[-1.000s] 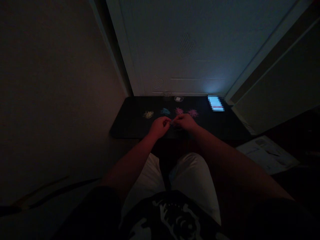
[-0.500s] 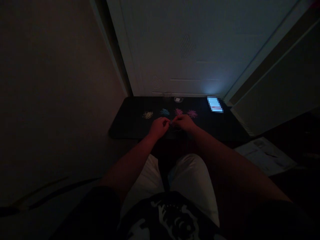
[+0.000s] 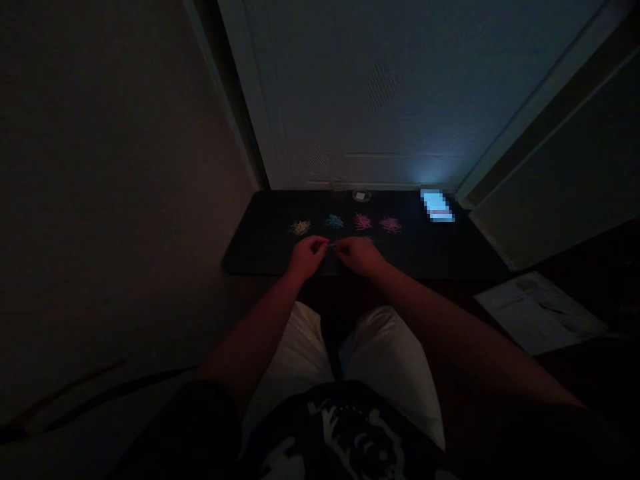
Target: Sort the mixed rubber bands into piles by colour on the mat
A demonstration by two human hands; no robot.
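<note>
One thin, pale piece [image 3: 332, 245] between both hands [image 3: 306, 257] [image 3: 362, 256], spiky heaps [image 3: 362, 221] beyond

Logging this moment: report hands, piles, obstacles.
Left hand, right hand close together, small piece between fingertips, too dark to identify. Pale pile, blue pile, two pink piles beyond. Lit screen off right, not blocking.
</note>
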